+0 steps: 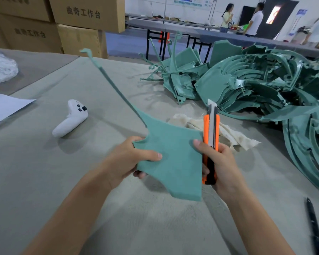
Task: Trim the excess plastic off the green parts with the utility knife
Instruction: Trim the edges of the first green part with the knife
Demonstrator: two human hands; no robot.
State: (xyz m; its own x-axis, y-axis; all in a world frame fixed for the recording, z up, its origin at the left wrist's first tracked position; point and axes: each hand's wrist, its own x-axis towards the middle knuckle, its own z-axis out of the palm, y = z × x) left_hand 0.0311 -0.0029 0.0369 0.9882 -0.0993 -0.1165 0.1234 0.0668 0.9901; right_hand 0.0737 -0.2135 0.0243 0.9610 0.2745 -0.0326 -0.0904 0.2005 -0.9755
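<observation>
In the head view, the person is holding one green part (173,162) up in the lower middle of the frame, above the grey surface (44,172). The left hand (131,157) is pinching the part's left edge, thumb on the face and fingers curled behind it. The right hand (221,162) is wrapping its grip round the orange utility knife (211,137), which is lying along the part's right edge with the blade pointing up the frame, while the thumb is resting on the part's face. A thin stalk is rising from the panel toward the upper left. The part is looking thin and light, with a matte face that should not slip; the broad panel is probably fairly stiff, while the stalk is likely to flex, so the panel is the better place to hold, close to the cut edge but clear of the blade. More green parts are lying in a pile (256,85) at the upper right, with a cream cloth (228,133) just in front of them. A white controller (70,118) is lying at the middle left, and a black pen (314,227) at the lower right.
</observation>
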